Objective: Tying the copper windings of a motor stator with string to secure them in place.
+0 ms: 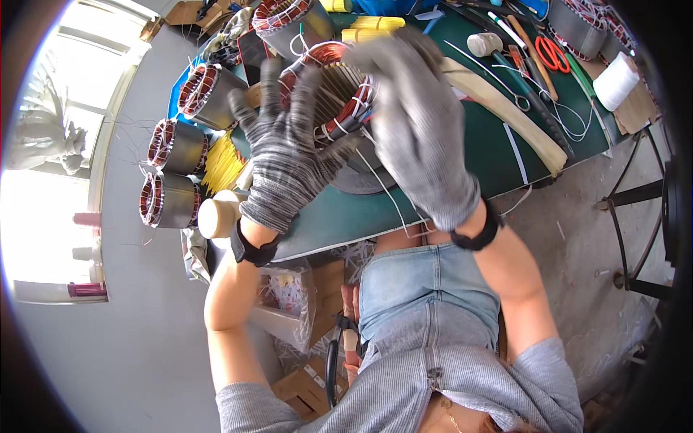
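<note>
A dark green workbench spans the upper half of the frame, with the person's grey top and pale denim shorts below it. Two hands in grey knit gloves reach up to the bench: the right hand, motion-blurred, is bent over the right side of a metal stator, and whether it grips anything cannot be told; the left hand lies open at the stator's left side, fingers spread, not closed around anything. That stator, a ring-shaped motor core with copper windings and white lacing, sits at upper centre, partly hidden by both hands. To its right lies a long, curved tan strip. Three smaller stators form a column at upper left, beside a fan of yellow strips. A white thread spool lies at upper right. A cream tub is just below the yellow strips. Smallest are a white-headed mallet and red-handled scissors, both upper right.
</note>
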Demonstrator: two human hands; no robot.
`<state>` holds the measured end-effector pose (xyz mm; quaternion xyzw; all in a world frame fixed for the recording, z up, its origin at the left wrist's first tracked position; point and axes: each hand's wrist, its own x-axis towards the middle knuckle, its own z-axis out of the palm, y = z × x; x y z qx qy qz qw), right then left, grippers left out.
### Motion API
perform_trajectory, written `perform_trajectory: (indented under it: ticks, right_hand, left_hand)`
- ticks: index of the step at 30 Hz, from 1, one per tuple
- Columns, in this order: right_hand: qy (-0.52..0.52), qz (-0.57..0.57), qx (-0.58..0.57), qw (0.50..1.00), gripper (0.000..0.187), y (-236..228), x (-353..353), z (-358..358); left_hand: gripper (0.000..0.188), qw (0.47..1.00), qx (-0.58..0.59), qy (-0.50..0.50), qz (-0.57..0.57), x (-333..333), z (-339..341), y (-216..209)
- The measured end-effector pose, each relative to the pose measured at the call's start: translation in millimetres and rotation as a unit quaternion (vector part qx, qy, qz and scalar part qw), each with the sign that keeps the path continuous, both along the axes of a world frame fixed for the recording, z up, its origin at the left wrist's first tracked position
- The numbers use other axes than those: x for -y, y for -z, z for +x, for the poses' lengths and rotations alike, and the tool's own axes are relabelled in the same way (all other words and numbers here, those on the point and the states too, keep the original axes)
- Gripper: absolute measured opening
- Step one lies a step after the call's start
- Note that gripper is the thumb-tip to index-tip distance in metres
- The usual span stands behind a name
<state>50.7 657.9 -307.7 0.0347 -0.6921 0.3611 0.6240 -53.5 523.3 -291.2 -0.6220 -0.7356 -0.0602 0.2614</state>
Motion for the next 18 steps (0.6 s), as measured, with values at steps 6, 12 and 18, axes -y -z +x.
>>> perform_trajectory:
  ticks: [6, 12, 18]
  right_hand:
    - [0.031, 0.238, 0.074, 0.968, 0.015, -3.1, -12.2, -24.3]
    - [0.086, -0.013, 0.206, 0.975, 0.021, 75.2, -8.4, 45.0]
    - [-0.097, -0.112, 0.179, 0.973, 0.031, 60.4, 13.1, 49.6]
  left_hand:
    - [0.112, 0.978, -0.036, -0.009, 0.208, -7.7, 0.2, 15.3]
    - [0.043, 0.999, 0.014, -0.027, 0.026, -8.2, 17.9, 2.0]
    - [0.02, 0.981, 0.19, 0.024, 0.04, -13.6, 10.3, 9.9]
